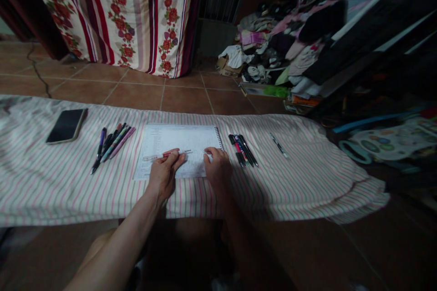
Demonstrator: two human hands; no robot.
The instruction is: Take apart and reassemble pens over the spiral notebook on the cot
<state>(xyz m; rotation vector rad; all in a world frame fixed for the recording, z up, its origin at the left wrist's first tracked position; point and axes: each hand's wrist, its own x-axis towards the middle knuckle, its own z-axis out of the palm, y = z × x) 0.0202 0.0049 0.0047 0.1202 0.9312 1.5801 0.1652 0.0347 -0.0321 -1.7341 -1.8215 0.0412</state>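
My left hand (166,170) is closed around a slim pen (167,154) with a clear barrel and a red part, held nearly level above the page. The pen's narrow end points right, toward my other hand. Over the right side of a spiral notebook (184,134) is my right hand (218,163), its fingers curled in. Whatever may be between those fingertips is too small to make out. Printed or written marks cover the notebook's page, and its spiral binding runs along the right edge.
Several pens (114,143) lie in a fanned bunch left of the notebook, beyond them a phone (67,126). To the right are several more pens (243,150) and a single pen (279,145). A striped cloth (307,182) covers the table. Clothes (269,50) are heaped behind.
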